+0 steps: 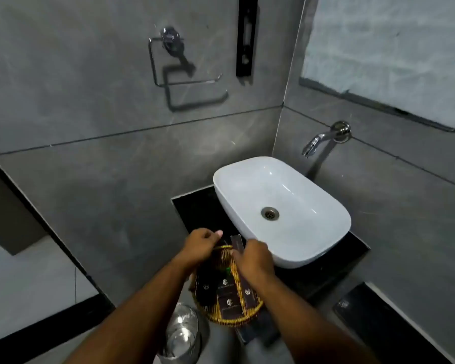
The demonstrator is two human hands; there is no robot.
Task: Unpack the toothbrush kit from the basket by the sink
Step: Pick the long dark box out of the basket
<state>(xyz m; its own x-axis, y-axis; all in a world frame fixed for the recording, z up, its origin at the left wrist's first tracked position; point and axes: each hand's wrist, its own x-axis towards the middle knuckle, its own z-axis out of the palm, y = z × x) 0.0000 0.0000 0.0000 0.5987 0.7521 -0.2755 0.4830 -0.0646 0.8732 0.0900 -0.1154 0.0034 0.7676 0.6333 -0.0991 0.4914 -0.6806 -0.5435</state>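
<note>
A round woven basket (227,320) sits on the black counter just left of the white sink (281,211). It holds several dark boxes with gold logos (229,302). My right hand (252,258) is over the basket's far rim, its fingers closed on a long dark toothbrush kit box (235,243) that sticks up at the far edge. My left hand (201,244) is at the basket's far left rim, fingers curled near the same box. Whether it touches the box is hidden.
A wall tap (323,139) juts out above the sink. A steel bin with a clear liner (180,334) stands on the floor below the basket. A chrome towel ring (174,61) hangs on the grey wall. A mirror (389,56) is at upper right.
</note>
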